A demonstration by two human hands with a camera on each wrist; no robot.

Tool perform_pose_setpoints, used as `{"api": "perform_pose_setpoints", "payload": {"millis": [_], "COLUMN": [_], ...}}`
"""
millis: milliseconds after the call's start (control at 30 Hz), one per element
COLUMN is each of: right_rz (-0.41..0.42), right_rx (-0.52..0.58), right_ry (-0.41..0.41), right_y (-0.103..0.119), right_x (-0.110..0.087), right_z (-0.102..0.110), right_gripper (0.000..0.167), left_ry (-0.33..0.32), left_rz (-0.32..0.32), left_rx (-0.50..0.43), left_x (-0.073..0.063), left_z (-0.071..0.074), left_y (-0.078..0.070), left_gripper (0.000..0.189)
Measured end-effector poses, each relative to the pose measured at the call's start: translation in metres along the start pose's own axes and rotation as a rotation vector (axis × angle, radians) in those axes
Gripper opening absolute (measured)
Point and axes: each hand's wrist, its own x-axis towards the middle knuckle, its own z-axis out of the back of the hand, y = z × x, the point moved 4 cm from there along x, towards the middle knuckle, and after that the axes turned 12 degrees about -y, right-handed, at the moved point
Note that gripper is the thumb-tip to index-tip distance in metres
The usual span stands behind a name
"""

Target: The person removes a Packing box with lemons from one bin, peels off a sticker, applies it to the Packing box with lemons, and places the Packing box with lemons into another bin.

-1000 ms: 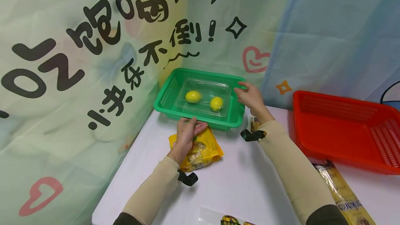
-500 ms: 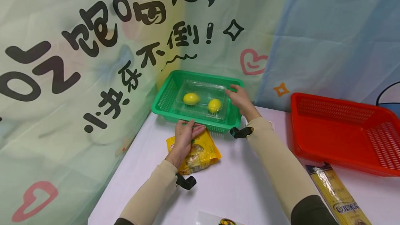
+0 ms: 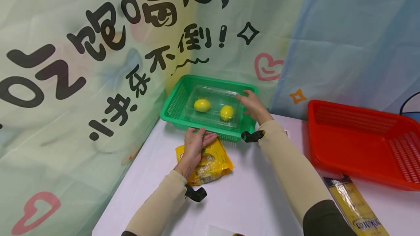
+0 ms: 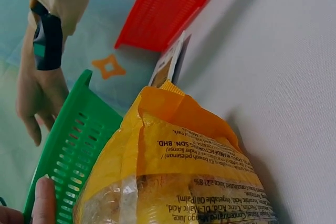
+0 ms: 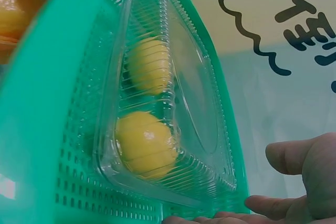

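A green plastic basket (image 3: 172, 109) stands at the table's far left corner. Inside it lies a clear plastic clamshell box (image 5: 191, 87) containing two lemons, one to the left (image 3: 202, 105) and one to the right (image 3: 226, 113). My left hand (image 3: 193, 145) is at the basket's near rim with its fingers extended, overlapping a yellow printed food bag (image 3: 216, 161) on the table. Over the basket's right end is my right hand (image 3: 252, 104), fingers loosely extended beside the box. In the right wrist view its thumb (image 5: 289, 156) stands apart from the fingers, with nothing between them.
On the right side of the table sits a red plastic basket (image 3: 347, 141). A long gold packet (image 3: 356, 207) lies in front of it. Part of a clear packet (image 3: 220, 231) shows at the near edge. A printed fabric backdrop (image 3: 223, 6) hangs behind the table.
My right hand has moved left from the green basket's right rim to beside the clamshell box's right end. The left hand stays at the near rim. The head view has shifted slightly.
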Motion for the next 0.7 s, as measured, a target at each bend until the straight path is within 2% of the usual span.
{"api": "perform_pose_setpoints", "payload": {"millis": [167,367,700], "right_rz": [-0.026,-0.043,-0.036], "right_rx": [-0.003,0.021,0.017], "right_ry": [0.009,0.036,0.036], "right_y": [0.001,0.002,-0.001], "right_x": [0.005,0.008,0.015], "right_z": [0.002,-0.005,-0.007], "right_gripper": [0.075,0.073,0.071], "left_ry": [-0.001,-0.009,0.012], "left_rz": [0.0,-0.014,-0.013], "left_rx": [0.003,-0.003,-0.007], "left_x": [0.001,0.002,0.001], "left_z": [-0.002,0.002,0.0], "left_y": [0.001,0.0,0.001], "left_gripper": [0.02,0.022,0.021]}}
